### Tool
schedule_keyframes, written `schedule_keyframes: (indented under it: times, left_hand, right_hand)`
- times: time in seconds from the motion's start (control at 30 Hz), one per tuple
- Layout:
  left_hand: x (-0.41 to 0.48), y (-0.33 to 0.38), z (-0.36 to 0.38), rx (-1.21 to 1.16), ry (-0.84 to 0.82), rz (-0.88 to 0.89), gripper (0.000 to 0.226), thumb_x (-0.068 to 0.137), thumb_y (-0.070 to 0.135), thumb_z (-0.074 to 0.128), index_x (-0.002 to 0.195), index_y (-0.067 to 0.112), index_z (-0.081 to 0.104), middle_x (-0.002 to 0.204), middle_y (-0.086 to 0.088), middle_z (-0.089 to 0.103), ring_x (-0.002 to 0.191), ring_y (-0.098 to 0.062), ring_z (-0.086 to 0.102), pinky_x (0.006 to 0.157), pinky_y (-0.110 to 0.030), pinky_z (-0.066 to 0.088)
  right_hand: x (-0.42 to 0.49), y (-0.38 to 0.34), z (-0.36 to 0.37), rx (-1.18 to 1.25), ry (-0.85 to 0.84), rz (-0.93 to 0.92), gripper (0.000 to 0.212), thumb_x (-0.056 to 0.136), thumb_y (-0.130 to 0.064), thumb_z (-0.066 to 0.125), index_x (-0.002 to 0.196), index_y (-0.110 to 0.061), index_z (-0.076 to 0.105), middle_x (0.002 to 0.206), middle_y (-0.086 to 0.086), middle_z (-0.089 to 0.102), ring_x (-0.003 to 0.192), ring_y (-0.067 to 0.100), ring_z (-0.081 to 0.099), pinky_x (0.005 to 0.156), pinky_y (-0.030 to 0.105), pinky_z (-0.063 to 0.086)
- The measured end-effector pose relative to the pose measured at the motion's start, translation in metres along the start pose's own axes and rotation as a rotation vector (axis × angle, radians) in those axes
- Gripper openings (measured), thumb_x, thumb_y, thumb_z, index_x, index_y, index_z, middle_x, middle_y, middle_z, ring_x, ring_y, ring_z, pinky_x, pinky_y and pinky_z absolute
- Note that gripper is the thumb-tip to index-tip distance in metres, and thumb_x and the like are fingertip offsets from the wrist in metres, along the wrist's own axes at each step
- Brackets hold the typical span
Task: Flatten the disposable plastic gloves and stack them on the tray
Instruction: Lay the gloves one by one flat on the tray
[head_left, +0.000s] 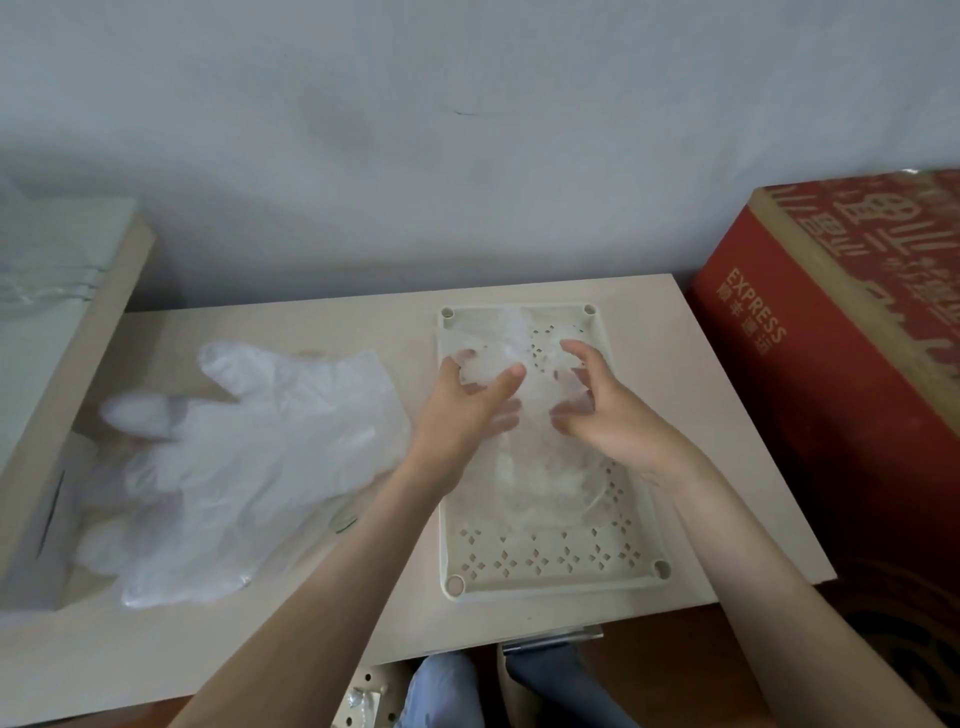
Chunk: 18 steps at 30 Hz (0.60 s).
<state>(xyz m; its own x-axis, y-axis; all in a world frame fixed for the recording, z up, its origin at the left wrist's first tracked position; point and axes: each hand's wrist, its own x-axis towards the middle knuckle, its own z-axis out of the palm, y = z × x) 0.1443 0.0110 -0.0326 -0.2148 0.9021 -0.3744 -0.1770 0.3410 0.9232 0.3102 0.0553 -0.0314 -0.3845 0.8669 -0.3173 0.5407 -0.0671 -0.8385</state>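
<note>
A cream perforated tray (550, 569) lies on the pale table, right of centre. A clear plastic glove (540, 467) is spread over the tray's middle and far part, crumpled at its far end. My left hand (467, 405) grips the crumpled far end of that glove between thumb and fingers. Over the tray's right side, my right hand (597, 400) has its fingers curled on the same glove. A heap of loose clear gloves (249, 447) lies on the table to the left of the tray.
A large red cardboard box (841, 374) stands against the table's right edge. A pale board with a plastic bag (47, 291) leans at the left. The wall runs close behind the table. My knees show below the front edge.
</note>
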Motion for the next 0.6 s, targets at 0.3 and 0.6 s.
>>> schedule_keyframes:
  times: [0.3, 0.6]
  left_hand:
    - [-0.002, 0.000, -0.008, 0.094, -0.081, -0.023, 0.054, 0.093, 0.013, 0.061, 0.140, 0.014, 0.035, 0.106, -0.011, 0.066, 0.080, -0.020, 0.072, 0.068, -0.029, 0.059]
    - [0.001, -0.001, -0.009, 0.258, -0.080, 0.068, 0.051, 0.094, 0.002, 0.043, 0.140, 0.023, 0.035, 0.106, -0.001, 0.070, 0.076, -0.017, 0.073, 0.068, -0.028, 0.055]
  right_hand:
    - [0.008, 0.008, -0.004, 0.162, 0.330, 0.106, 0.051, 0.091, 0.002, 0.047, 0.135, -0.022, 0.042, 0.107, 0.003, 0.059, 0.061, 0.016, 0.063, 0.056, 0.019, 0.051]
    - [0.008, 0.000, -0.002, -0.257, 0.313, 0.002, 0.109, 0.072, -0.027, 0.082, 0.149, -0.033, 0.004, 0.137, 0.004, 0.037, 0.125, 0.024, 0.039, 0.099, 0.035, 0.036]
